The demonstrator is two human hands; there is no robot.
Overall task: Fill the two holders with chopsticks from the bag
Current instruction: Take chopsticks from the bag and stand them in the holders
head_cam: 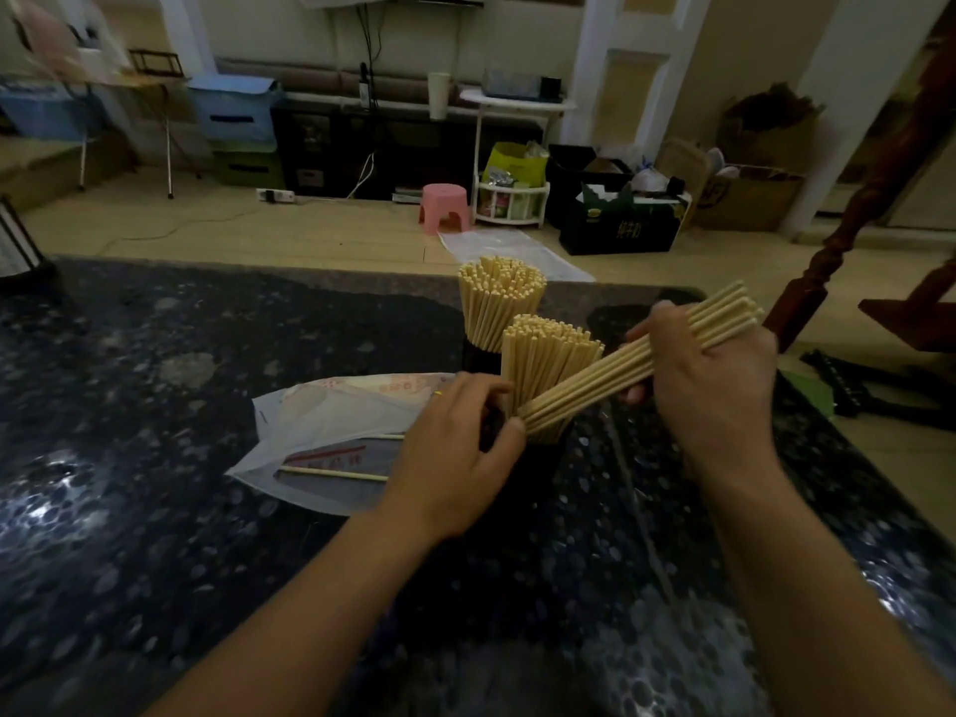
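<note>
From the head view, the right hand (708,375) is curled round a bundle of chopsticks (636,362) and holds it slanted, its long axis running from high on the right, towards the counter's far right corner, down to the left, where the lower tips dip into the mouth of the near holder (538,458). That dark holder stands about midway across the counter (155,385) and is already crowded with upright chopsticks (548,354), so the slanted bundle meets them at an angle rather than standing with them. The left hand (455,452) sits right against the holder's left side, fingers bent round its rim with the thumb by the bundle's lower tips, steadying it as far as I can judge. The far holder (473,354) stands just behind, nearer the counter's far edge, also packed with chopsticks (499,297). The bag (331,437) lies flat to the left of the left hand, nearly emptied, with one loose chopstick (333,474) showing through it. The coming move turns on that tilt: I would say the right hand, being the one on the bundle, must swing the upper ends upright over the near holder before the sticks can slide down
</note>
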